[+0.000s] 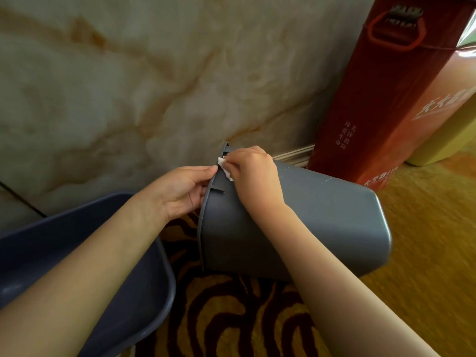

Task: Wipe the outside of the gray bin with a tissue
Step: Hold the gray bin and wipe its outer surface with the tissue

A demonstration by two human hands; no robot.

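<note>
The gray bin point(322, 222) lies tipped on its side on the carpet, its open rim facing left and its base to the right. My left hand point(184, 189) grips the rim at the upper left edge. My right hand point(253, 173) presses a small white tissue point(224, 167) against the bin's outer wall just below the rim, beside a slot in the plastic. Most of the tissue is hidden under my fingers.
A second dark gray bin point(85, 266) stands open at the lower left, under my left forearm. A tall red box point(386, 99) with a handle leans behind the bin at the right. A marble wall point(128, 86) is close behind. Patterned carpet point(231, 318) covers the floor.
</note>
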